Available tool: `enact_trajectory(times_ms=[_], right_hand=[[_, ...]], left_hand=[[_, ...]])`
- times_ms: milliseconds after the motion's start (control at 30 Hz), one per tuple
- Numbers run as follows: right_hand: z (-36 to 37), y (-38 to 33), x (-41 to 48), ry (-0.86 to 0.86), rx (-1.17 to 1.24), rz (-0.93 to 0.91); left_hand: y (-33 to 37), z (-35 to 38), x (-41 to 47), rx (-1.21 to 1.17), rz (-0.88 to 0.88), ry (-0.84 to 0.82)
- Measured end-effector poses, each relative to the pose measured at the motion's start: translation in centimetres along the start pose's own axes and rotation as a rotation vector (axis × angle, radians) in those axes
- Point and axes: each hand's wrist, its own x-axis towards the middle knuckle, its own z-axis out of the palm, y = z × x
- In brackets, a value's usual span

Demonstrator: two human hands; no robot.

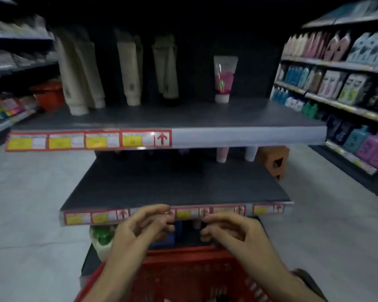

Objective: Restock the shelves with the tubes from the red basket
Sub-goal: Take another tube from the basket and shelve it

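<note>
Hovering left hand (140, 229) and right hand (231, 234) over red basket (183, 255), just before middle shelf (175, 186) edge, probably ahead of next pick; fingers (159, 216) loosely curled, narrow, gripping nothing visible; cannot tell basket contents; standing on caps at upper shelf (249, 114) rear: tubes (129, 68), leaving front free for restock.

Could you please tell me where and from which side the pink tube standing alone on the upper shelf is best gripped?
Grip the pink tube round its mid-body, coming from the front. It stands upright on its white cap, with the upper shelf bare before and beside it and the back panel behind.
</note>
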Motion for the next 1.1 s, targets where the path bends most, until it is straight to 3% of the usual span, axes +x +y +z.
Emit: enact_trajectory(times_ms=[167, 500, 833, 1100], right_hand=[[0.5, 4.0, -0.9, -0.003, 0.110, 0.238], [0.4, 5.0, -0.4, -0.013, 0.132, 0.396], [1.0, 9.4, -0.5, -0.161, -0.093, 0.574], [3.2, 19.5, -0.9, -0.276, -0.377, 0.809]], left_hand=[[-3.7, 0.4, -1.0, -0.045, -0.157, -0.081], [-6.1, 0.4, -0.2, -0.032, -0.255, -0.112], [-8.1, 0.0, -0.8, 0.061, -0.420, -0.171], [-8.3, 0.1, -1.5, 0.019, -0.591, -0.233]])
